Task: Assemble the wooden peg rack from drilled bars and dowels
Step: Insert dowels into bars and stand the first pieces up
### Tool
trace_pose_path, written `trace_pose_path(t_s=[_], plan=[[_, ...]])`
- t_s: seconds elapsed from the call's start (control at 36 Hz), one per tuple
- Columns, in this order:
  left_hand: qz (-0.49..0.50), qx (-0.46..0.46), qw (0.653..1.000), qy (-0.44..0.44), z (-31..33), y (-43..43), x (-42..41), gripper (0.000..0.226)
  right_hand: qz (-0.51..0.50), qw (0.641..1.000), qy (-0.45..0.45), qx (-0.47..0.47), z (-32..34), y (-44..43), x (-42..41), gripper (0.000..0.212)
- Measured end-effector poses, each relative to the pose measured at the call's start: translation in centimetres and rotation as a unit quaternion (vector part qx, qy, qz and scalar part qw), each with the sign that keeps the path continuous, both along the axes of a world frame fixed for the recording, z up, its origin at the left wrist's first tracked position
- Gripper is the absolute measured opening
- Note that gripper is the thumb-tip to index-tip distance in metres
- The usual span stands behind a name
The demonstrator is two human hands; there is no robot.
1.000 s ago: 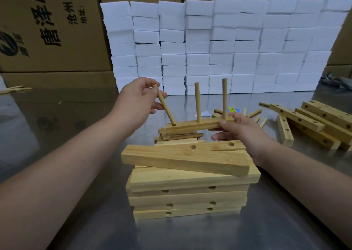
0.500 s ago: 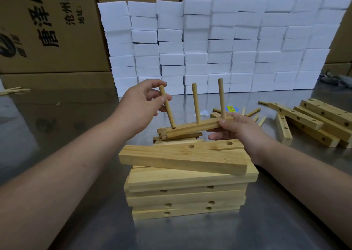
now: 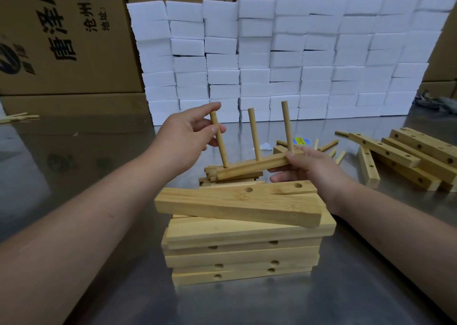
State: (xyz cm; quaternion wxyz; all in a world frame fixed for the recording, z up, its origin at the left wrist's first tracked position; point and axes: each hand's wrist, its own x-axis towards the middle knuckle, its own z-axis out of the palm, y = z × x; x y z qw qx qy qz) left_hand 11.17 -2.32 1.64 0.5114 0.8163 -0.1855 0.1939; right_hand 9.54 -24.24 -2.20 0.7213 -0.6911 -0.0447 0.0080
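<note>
Head view, near to far. At 6 o'clock a stack (image 3: pixel 242 253) of drilled boards stands on the steel table (image 3: pixel 74 181). The top board (image 3: pixel 237 203) lies askew across it, with two holes showing in its upper face.

Just past the stack, toward 12 o'clock, lies a low pile (image 3: pixel 232 180) of thin wooden pieces. Over it is the bar (image 3: pixel 257 164), tilted with its 3 o'clock end higher. Whether its low end touches the pile cannot be told.

The right hand (image 3: pixel 314 168) grips the high end, thumb on top and fingers curled beneath. The middle dowel (image 3: pixel 254 134) and right dowel (image 3: pixel 286 126) stand in the bar's holes.

The left hand (image 3: pixel 183 141), at 10 o'clock of the stack, pinches the upper part of the left dowel (image 3: pixel 218 139) between thumb and forefinger, the other fingers loosely bent. The foot of this dowel sits at the hole near the bar's 9 o'clock end. How deep it is seated cannot be told.

At 3 o'clock more bars (image 3: pixel 420 156) lie heaped. Between them and the right hand are loose dowels (image 3: pixel 329 146) and a yellow label (image 3: pixel 300 140).

At 12 o'clock rises a wall of white foam blocks (image 3: pixel 284 60), backed by printed cartons (image 3: pixel 61 40).
</note>
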Motion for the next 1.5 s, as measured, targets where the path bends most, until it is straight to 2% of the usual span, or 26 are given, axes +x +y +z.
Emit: trace_pose_path(t_s=[0.36,0.92,1.31,1.5], plan=[[-0.011,-0.008,1.000,-0.005,0.01,-0.36,-0.09,0.043,-0.013,1.000,0.007,0.016,-0.06,0.07,0.15,0.032],[-0.045,-0.029,0.998,0.020,0.29,-0.50,-0.74,0.029,0.003,1.000,-0.001,0.027,0.22,0.38,-0.45,0.028],[-0.022,-0.024,0.999,0.010,0.29,-0.64,-0.48,0.024,0.001,0.999,-0.001,0.054,0.31,0.57,-0.62,0.027],[-0.007,0.004,1.000,0.022,-0.26,-0.54,-0.17,0.017,0.010,0.999,0.004,0.036,0.20,0.51,-0.55,0.026]])
